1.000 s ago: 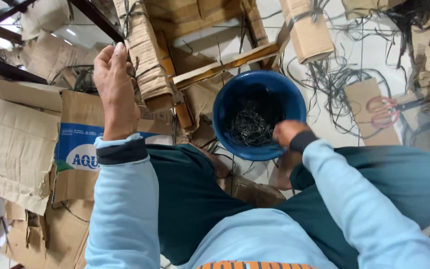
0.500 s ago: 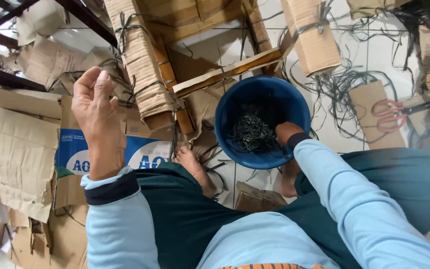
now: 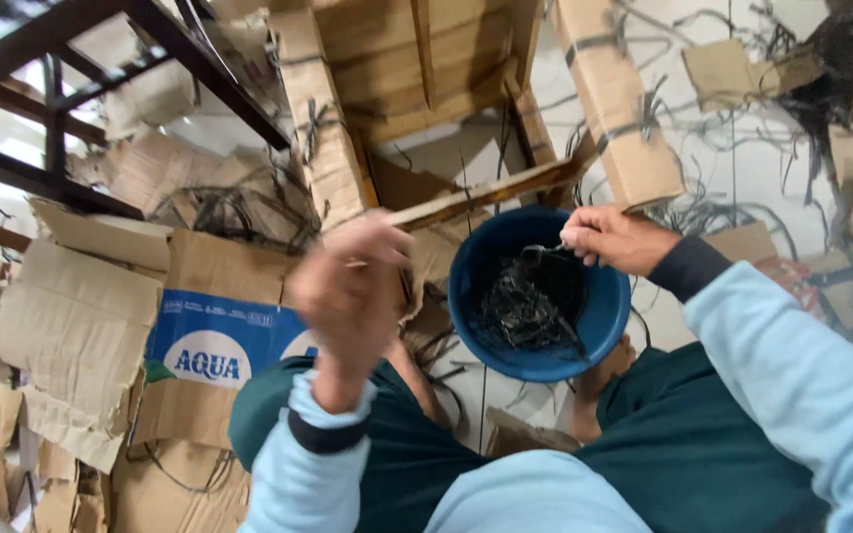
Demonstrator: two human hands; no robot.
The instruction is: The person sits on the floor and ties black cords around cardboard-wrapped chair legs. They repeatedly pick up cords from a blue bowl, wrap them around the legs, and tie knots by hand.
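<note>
A dark clump of strands (image 3: pixel 535 259) is gripped by the right hand (image 3: pixel 612 240) just above the blue bucket (image 3: pixel 599 331), so picking seems under way. The left hand (image 3: pixel 349 291), blurred left of the bucket, cannot be judged. A steady lift is needed next.

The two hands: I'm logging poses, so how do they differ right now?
The right hand is at the rim of the blue bucket, closed on a dark bunch of strips; the left hand is raised away from the bucket, blurred, over the cardboard. The right looks sharp, the left smeared. Both wear light blue sleeves with dark cuffs.
</note>
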